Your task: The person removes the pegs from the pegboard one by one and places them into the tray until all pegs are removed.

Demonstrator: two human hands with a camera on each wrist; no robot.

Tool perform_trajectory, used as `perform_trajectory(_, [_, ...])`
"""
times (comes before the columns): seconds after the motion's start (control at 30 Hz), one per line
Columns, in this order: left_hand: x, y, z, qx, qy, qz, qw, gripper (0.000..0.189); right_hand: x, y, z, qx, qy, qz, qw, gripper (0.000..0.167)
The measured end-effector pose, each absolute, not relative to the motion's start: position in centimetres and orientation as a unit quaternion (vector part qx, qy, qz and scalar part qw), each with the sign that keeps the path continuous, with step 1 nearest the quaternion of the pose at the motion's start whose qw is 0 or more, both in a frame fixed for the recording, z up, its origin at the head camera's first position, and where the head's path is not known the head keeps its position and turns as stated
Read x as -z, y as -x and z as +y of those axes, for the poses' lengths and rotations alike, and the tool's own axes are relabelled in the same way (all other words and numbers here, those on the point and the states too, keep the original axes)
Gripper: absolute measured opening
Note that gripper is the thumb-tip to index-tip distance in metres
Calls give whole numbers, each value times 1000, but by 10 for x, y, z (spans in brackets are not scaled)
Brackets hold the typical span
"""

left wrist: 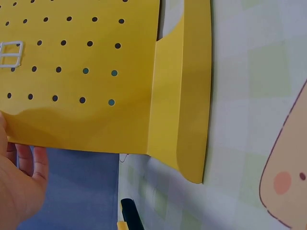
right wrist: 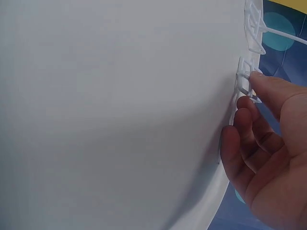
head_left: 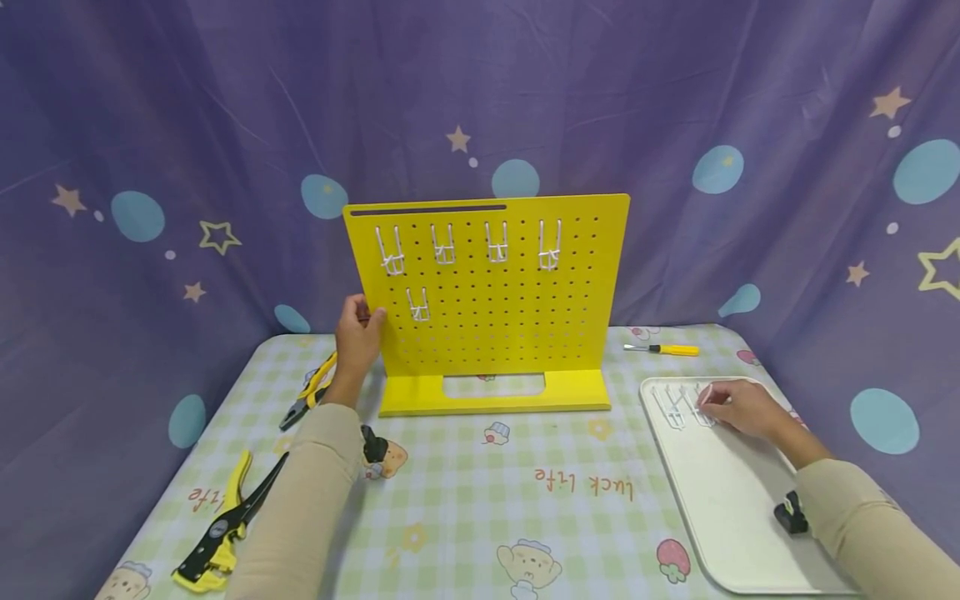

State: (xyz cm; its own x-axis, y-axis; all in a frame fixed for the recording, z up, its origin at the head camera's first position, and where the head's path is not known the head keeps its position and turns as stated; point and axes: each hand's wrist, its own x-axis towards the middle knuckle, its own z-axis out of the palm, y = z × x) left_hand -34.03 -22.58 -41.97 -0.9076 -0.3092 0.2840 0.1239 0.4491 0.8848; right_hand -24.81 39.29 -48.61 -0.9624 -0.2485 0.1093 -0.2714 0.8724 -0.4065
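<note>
A yellow pegboard (head_left: 487,333) stands upright on its base, with several white wire hooks (head_left: 497,243) hung on it: a row near the top and a single one below at the left. My left hand (head_left: 358,337) grips the board's left edge, thumb on the front and fingers behind, as the left wrist view also shows. Over the far end of a white tray (head_left: 742,508), my right hand (head_left: 742,407) pinches a white wire hook (right wrist: 245,76) between thumb and fingers. Another wire hook (head_left: 670,408) lies in the tray just left of that hand.
A yellow-handled screwdriver (head_left: 675,350) lies behind the tray. On the left are yellow-and-black pliers (head_left: 318,383) and a wire stripper (head_left: 225,533), partly near my left sleeve. A checked cloth (head_left: 465,500) covers the table, and a purple curtain (head_left: 420,75) hangs behind.
</note>
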Motion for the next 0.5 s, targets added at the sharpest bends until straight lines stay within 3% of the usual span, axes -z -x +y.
perform_trajectory(0.5, [419, 340, -228, 518, -54, -830, 201, 32, 472, 247, 395, -217, -133, -967, 11, 6])
